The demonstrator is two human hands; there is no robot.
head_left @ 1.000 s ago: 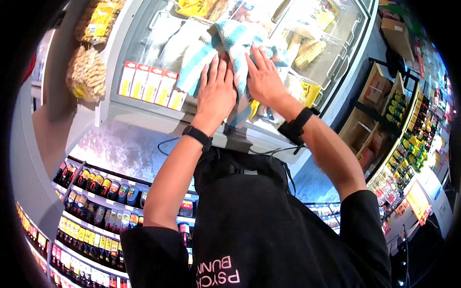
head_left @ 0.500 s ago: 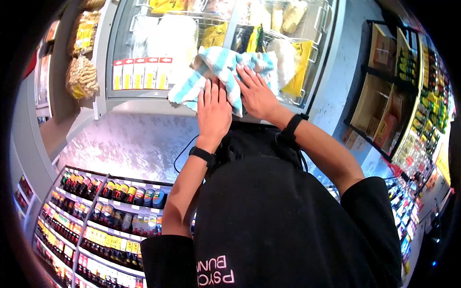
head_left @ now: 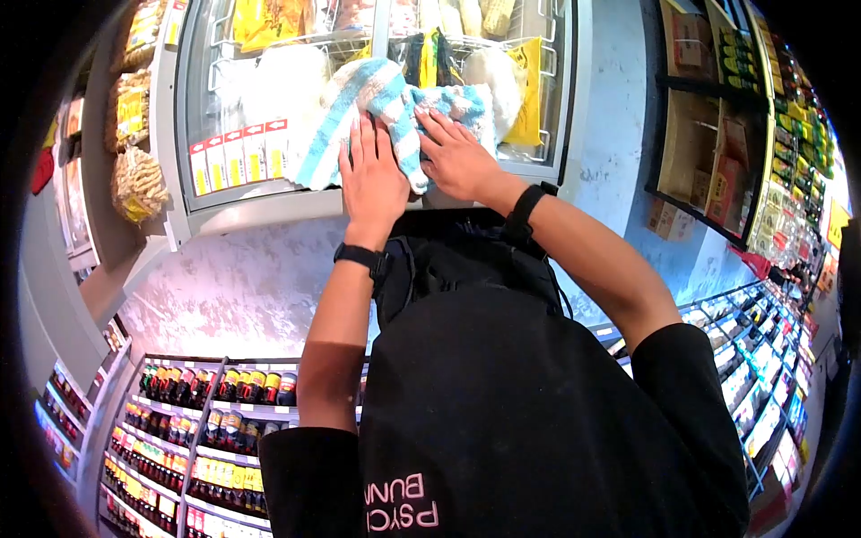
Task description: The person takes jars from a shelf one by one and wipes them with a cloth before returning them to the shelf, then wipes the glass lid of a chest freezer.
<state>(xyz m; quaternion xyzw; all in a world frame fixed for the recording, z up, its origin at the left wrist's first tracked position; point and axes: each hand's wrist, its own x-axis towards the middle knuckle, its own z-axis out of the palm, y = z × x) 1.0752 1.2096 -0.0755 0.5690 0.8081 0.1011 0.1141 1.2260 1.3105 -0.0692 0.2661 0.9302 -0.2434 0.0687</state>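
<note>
A blue-and-white striped towel lies spread on the glass lid of a chest freezer. My left hand presses flat on the towel's near middle, fingers together and stretched out. My right hand presses flat on the towel's right part, fingers spread. Both wrists wear black bands. Packaged frozen goods in yellow and white bags show through the glass under the towel.
Red-and-white price tags line the freezer's front glass. Bags of noodles hang at the left. Shelves of dark bottles run at the lower left. Cardboard boxes on a rack stand at the right.
Both hands have slid the towel toward the left across the freezer lid, staying flat on it. The view has swung, so the freezer now sits higher and more to the left.
</note>
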